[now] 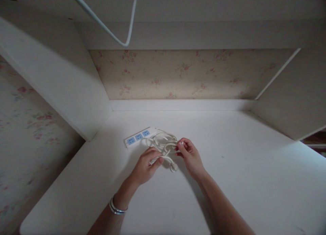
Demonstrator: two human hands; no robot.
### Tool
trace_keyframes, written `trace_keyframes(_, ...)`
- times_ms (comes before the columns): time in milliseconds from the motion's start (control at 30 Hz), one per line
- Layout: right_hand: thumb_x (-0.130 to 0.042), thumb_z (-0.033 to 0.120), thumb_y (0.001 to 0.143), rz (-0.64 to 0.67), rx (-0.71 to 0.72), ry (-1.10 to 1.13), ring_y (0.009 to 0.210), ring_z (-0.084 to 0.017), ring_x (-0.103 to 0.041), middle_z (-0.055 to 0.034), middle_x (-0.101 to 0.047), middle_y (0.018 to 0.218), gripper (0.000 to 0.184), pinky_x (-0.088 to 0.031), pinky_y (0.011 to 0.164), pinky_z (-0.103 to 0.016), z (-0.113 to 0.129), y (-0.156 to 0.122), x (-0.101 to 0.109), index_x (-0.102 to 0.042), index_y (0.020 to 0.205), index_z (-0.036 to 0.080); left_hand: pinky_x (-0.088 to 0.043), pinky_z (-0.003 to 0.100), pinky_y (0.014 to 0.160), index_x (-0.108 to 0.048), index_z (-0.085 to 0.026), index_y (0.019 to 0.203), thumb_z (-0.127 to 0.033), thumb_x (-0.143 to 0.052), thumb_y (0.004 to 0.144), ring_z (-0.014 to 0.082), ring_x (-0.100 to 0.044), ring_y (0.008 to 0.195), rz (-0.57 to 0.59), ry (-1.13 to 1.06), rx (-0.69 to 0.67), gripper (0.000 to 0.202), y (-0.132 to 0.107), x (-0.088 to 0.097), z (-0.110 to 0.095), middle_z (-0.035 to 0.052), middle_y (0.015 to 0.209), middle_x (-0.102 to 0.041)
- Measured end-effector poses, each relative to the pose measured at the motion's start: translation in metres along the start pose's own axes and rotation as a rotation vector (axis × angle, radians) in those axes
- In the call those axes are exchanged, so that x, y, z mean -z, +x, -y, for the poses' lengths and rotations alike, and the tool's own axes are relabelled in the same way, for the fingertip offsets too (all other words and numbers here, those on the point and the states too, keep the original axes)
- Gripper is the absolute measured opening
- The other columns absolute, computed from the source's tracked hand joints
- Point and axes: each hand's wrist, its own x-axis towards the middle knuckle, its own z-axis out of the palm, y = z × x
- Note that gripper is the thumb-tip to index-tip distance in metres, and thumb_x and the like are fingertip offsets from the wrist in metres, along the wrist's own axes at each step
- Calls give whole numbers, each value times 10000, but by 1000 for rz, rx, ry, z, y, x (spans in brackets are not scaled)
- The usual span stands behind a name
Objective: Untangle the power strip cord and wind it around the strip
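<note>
— Grip?
— Left hand (145,166) pinching smooth white cord (166,157); right hand (190,157), at its three o'clock, pinching more of it, loose round loops between.
— Beyond?
— Power strip (139,137) toward ten o'clock: slim plastic bar, three square blue socket faces, lying slantwise on flat white tabletop (234,174).
— Farther?
— Floral wallpaper (163,72), twelve o'clock, faded red blooms on beige.
</note>
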Motion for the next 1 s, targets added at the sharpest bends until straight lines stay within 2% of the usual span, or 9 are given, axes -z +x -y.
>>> trace_keyframes(133, -674, 440, 769, -10, 10, 47, 726, -129, -582, 26, -566, 784, 275, -495, 631, -253, -1, 1, 0, -555, 921, 244, -456, 279, 767, -693, -191, 896, -387, -585, 848, 174, -548, 881, 177, 20, 53, 229, 0, -2, -8, 56, 907, -584)
trace_keyframes(267, -682, 412, 776, -30, 2, 96, 736, -124, -596, 25, -581, 767, 260, -499, 697, -257, 0, 2, 0, -561, 927, 240, -434, 330, 886, -697, -219, 985, -422, -601, 828, 187, -545, 952, 294, -22, 59, 275, 0, 0, -15, 58, 965, -577)
trace_keyframes(367, -692, 399, 772, -52, -22, 165, 749, -123, -605, 25, -592, 780, 262, -505, 728, -258, 2, 2, 0, -561, 938, 245, -400, 355, 961, -680, -238, 1065, -445, -611, 810, 221, -515, 1080, 347, -133, 60, 335, -2, 3, -17, 85, 1109, -558)
trace_keyframes(433, -702, 401, 762, -76, -37, 201, 785, -128, -619, 27, -597, 810, 270, -509, 746, -255, 3, 3, 1, -561, 939, 254, -399, 347, 967, -672, -249, 1081, -441, -584, 828, 230, -492, 1142, 307, -218, 102, 330, -2, 1, -15, 95, 1191, -537)
trace_keyframes(500, -714, 410, 745, -104, -46, 215, 820, -136, -631, 27, -604, 844, 282, -515, 764, -260, 5, 3, 2, -562, 930, 262, -421, 325, 935, -657, -243, 1087, -408, -583, 833, 218, -512, 1124, 200, -261, 207, 312, -2, -4, -9, 95, 1207, -542)
trace_keyframes(600, -727, 417, 725, -121, -51, 224, 842, -150, -641, 23, -616, 888, 284, -526, 779, -278, 7, 3, 3, -568, 901, 260, -487, 285, 758, -613, -192, 1090, -349, -638, 780, 173, -605, 877, 33, -262, 456, 348, 0, -14, 4, 88, 1081, -600)
trace_keyframes(700, -737, 386, 721, -100, -73, 259, 823, -149, -648, 21, -625, 889, 259, -533, 759, -276, 8, 2, 2, -574, 870, 250, -444, 235, 508, -627, -138, 920, -367, -595, 779, 124, -570, 566, 86, -286, 630, 272, 1, -19, 13, 39, 791, -626)
trace_keyframes(800, -754, 338, 705, -69, -120, 287, 754, -144, -654, 21, -631, 834, 251, -535, 691, -267, 8, 1, 0, -578, 856, 241, -378, 214, 432, -591, -139, 686, -377, -537, 796, 106, -521, 451, 168, -297, 636, 268, 0, -22, 15, 0, 596, -574)
trace_keyframes(1000, -783, 296, 647, -9, -209, 222, 642, -139, -653, 32, -637, 763, 303, -497, 595, -250, 5, -5, -5, -605, 883, 231, -376, 213, 415, -551, -152, 653, -413, -536, 797, 100, -512, 431, 34, -382, 607, 298, 3, -28, 11, -14, 568, -547)
